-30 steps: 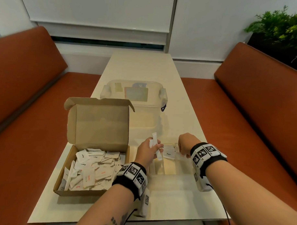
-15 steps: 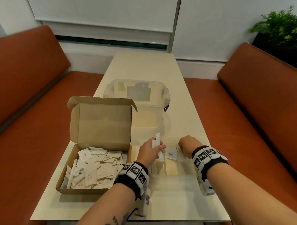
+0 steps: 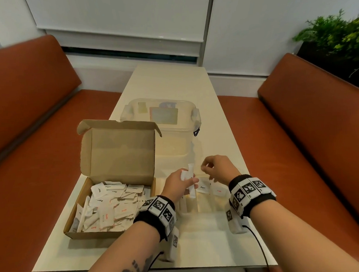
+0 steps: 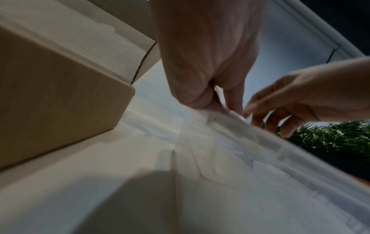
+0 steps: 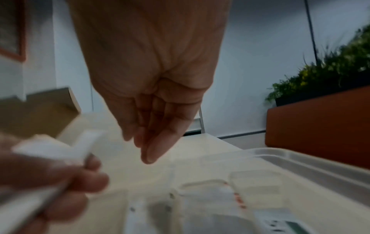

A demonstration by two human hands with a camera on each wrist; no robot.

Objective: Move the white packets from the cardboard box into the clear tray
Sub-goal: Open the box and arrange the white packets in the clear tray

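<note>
Head view: cardboard box sits open on the table, lid flap upright, left of the hands. Loose white packets fill its base in a heap. Clear tray lies just right of the box, directly under both hands; its walls are faint against the tabletop.

Left hand is over the tray's left part, fingers and thumb curled round a few long white stick packets, which stand roughly upright and tilt slightly. The lower ends reach down near the tray's divider.

Right hand hovers over the tray's far side, just right of the held sticks and not touching them. Fingers hang loosely curled, nothing in them; right wrist view confirms an empty palm.

Two flat packets already lie in the tray below the right hand, one with dark print, one with red print.

Left wrist view: blurred; held packets barely visible.

Lidded clear container stands beyond the box.
</note>
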